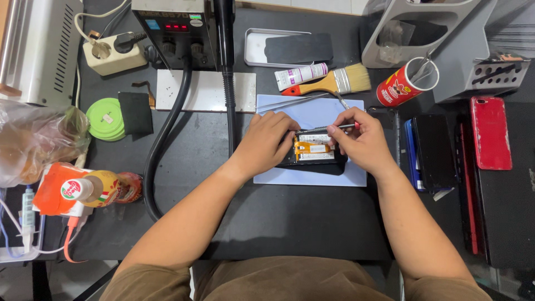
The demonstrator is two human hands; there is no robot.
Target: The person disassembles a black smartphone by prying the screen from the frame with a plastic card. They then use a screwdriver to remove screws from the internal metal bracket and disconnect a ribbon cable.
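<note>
A black workbench (312,223) carries a pale blue mat (312,175) near its middle, and on the mat lies an opened phone (313,151) with its insides showing. The left hand (267,139) is closed over the phone's left end, pinning it down. The right hand (362,142) pinches a thin screwdriver (329,129), its tip over the phone's upper edge. Along the far edge stand a hot-air station (173,28), a metal tray (278,47), a paintbrush (334,82) and a red can (404,83). Toward the right edge lie several phones, among them a red phone (490,132). At the left edge sit green tape rolls (105,119) and a plastic bag (33,139)
</note>
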